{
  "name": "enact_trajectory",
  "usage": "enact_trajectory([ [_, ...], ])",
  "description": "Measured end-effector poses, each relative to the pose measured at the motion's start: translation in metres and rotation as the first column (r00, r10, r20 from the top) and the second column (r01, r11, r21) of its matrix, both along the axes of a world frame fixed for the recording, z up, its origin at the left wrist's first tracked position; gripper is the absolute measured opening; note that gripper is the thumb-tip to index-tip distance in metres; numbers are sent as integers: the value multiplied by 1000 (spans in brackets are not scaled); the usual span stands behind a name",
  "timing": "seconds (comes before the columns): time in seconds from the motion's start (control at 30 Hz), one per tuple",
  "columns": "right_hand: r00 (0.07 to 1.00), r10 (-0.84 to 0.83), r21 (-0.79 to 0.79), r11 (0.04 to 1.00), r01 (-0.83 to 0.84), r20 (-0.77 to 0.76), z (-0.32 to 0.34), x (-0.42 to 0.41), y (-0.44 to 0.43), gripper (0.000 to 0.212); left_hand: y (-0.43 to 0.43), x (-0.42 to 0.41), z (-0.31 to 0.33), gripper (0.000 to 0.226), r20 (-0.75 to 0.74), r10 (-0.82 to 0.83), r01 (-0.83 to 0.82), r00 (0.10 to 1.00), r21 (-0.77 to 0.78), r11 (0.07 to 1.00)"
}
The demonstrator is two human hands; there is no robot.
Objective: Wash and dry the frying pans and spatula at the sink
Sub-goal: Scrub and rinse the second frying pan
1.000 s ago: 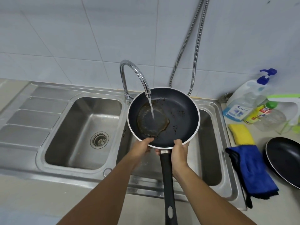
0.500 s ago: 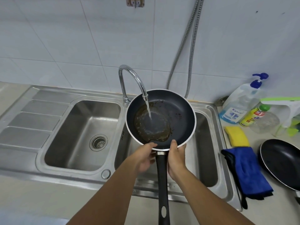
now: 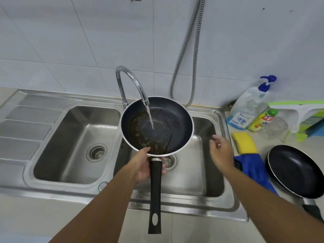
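Where the long black handle (image 3: pixel 155 199) points back at you, your left grip (image 3: pixel 142 166) closes round its neck, thumb up on the rim. Holding that close to the bowl likely stops the water's weight levering the frying pan (image 3: pixel 177 125) down.

- The pan is held over the right basin (image 3: pixel 201 178) of the sink, above its drain (image 3: pixel 169 162), so any overflow falls into the basin. It tips slightly toward you, and brown greasy water pools at the near side.
- Your right grip (image 3: pixel 221 151) is open, fingers loose, holding nothing and a little blurred. It hovers over the basin's right side, apart from the pan and near the yellow sponge (image 3: pixel 244 142). My guess is that the sponge is wanted next.
- On the surface (image 3: pixel 266 144), the blue cloth (image 3: pixel 250 171) lies just this side of the sponge, handy for drying.
- The second pan (image 3: pixel 294 172) sits with its edge over the cloth, within reach and unwashed as far as I can judge.
- The spatula is not in view.
- Farther back, the tap (image 3: pixel 130 79) arcs over the pan's far rim. Its stream (image 3: pixel 150 118) lands mid-pan on the residue, which looks like a soak before scrubbing.
- A pump bottle (image 3: pixel 249 106) and a small yellow bottle (image 3: pixel 259 120) stand by the wall.
- A metal hose (image 3: pixel 189 50) hangs down the tiles.
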State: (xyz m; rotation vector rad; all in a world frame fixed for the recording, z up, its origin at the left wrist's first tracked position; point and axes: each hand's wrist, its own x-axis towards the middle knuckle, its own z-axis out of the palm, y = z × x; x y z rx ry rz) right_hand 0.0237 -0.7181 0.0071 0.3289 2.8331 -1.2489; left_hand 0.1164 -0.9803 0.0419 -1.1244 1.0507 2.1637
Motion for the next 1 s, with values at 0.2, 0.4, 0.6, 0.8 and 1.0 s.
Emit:
enact_trajectory([
  [0.2,968,-133,571,821,-14,214,-5,-60,79,69,3,-1,-9,39,-14,74,-76,997,-133,988],
  [0.4,938,-40,585,790,-182,345,-20,-79,105,55,-4,8,-21,23,-58,13,-28,998,-271,962],
  [0.6,982,182,601,791,-114,-53,-13,-65,84,56,-18,11,-24,27,-67,-47,30,997,-245,969],
  [0.8,812,401,226,915,-334,-425,27,-64,-8,65,-26,12,-21,28,-75,-124,103,989,-243,965],
  [1.0,606,739,436,668,-603,-295,64,-111,-120,67,-35,19,-24,23,-100,-201,168,975,-272,948],
])
